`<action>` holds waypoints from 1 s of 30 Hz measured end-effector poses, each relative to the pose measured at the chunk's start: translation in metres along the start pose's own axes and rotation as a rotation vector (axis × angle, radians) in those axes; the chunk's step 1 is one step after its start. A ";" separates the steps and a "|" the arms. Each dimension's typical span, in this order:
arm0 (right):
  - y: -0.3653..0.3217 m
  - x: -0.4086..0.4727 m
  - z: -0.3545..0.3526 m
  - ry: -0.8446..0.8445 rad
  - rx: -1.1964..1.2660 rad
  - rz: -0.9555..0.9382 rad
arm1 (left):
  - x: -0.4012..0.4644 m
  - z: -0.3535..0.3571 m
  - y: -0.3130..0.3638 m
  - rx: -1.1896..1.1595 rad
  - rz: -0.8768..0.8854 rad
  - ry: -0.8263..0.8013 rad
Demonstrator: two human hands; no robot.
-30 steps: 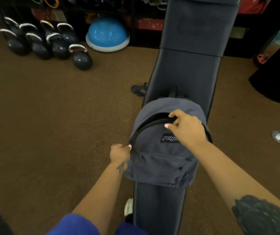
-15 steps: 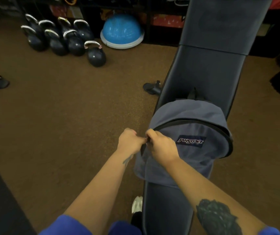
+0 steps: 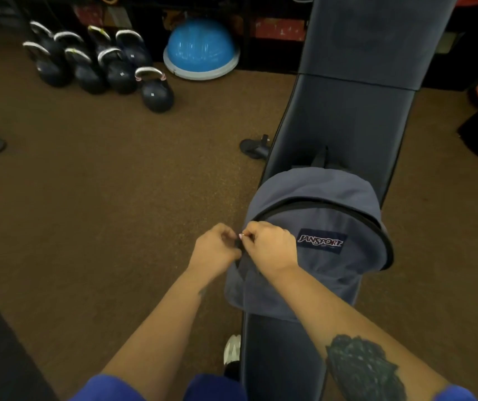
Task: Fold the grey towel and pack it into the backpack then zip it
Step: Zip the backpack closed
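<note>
The grey backpack [image 3: 327,244] sits upright on the dark padded table [image 3: 344,123], right of the frame's centre, with its front panel and a dark label facing the camera. A black zipper track [image 3: 376,227] arcs over the top of the front panel from the left edge down to the right side; along the top a narrow dark gap shows between the two cloth edges. The towel is not visible.

Both hands meet at the left end of that zipper arc, at the backpack's left edge. The left hand [image 3: 216,248] has its fingers curled, the grip pinched on the cloth or a small dark part at the bag's edge; exactly what it pinches cannot be told. The right hand [image 3: 272,246] lies over the left front of the backpack, its fingertips drawn together at the same spot, touching or nearly touching the left hand's; what lies between them is too small to make out. A dark tattoo [image 3: 362,369] marks the right forearm at the lower right, and blue sleeves [image 3: 116,389] show along the bottom edge.

A white shoe [image 3: 232,350] stands on the brown floor [image 3: 101,183] just beside the table's left edge. At the upper left is a cluster of dark kettlebells [image 3: 98,68], with a blue half-dome balance trainer [image 3: 201,50] to their right.
</note>
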State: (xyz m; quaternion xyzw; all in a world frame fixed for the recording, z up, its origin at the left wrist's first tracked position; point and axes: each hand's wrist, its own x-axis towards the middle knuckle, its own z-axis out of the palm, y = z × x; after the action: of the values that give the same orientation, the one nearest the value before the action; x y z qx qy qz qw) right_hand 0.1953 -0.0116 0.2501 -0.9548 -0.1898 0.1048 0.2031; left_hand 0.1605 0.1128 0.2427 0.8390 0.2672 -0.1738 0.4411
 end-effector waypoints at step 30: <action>0.041 -0.007 -0.079 0.262 0.346 0.429 | -0.005 0.016 0.013 0.385 0.007 0.054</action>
State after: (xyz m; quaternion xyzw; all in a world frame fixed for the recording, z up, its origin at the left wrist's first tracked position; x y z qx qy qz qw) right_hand 0.2245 -0.0768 0.3038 -0.9298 0.0646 0.0520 0.3585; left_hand 0.1638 0.0918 0.2447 0.9132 0.2376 -0.1975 0.2656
